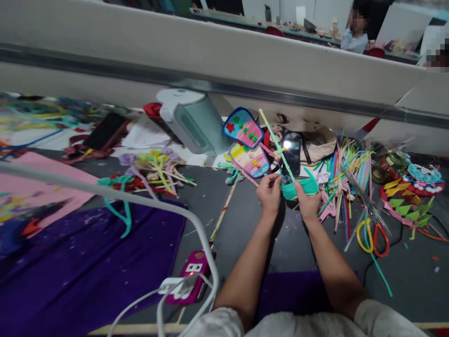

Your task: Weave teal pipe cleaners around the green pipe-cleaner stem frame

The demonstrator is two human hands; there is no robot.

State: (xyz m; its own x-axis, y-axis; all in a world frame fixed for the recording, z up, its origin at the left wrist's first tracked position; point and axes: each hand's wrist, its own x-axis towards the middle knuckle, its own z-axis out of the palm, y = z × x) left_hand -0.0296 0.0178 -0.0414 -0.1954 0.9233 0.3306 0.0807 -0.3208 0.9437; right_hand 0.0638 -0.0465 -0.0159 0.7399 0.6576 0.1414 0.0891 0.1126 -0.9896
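My right hand (307, 201) grips a turquoise pipe-cleaner piece (290, 191), made of strands lying side by side, with its thumb on top. My left hand (269, 194) pinches at the left edge of the same piece; the exact strand between its fingertips is too small to make out. A pale yellow-green pipe cleaner (275, 139) slants up and away from the piece. Just beyond my hands lie two colourful pipe-cleaner panels, one blue-rimmed (244, 128) and one yellow and pink (245, 160). A dark phone (291, 154) is behind the piece.
Loose pipe cleaners (345, 175) and yellow-red scissors (372, 238) lie to the right. A pale green box-shaped device (194, 121) stands by the partition (140, 35). At left are purple cloth (133, 252), a magenta device (191, 276) and a white tube (175, 206) crossing the near view.
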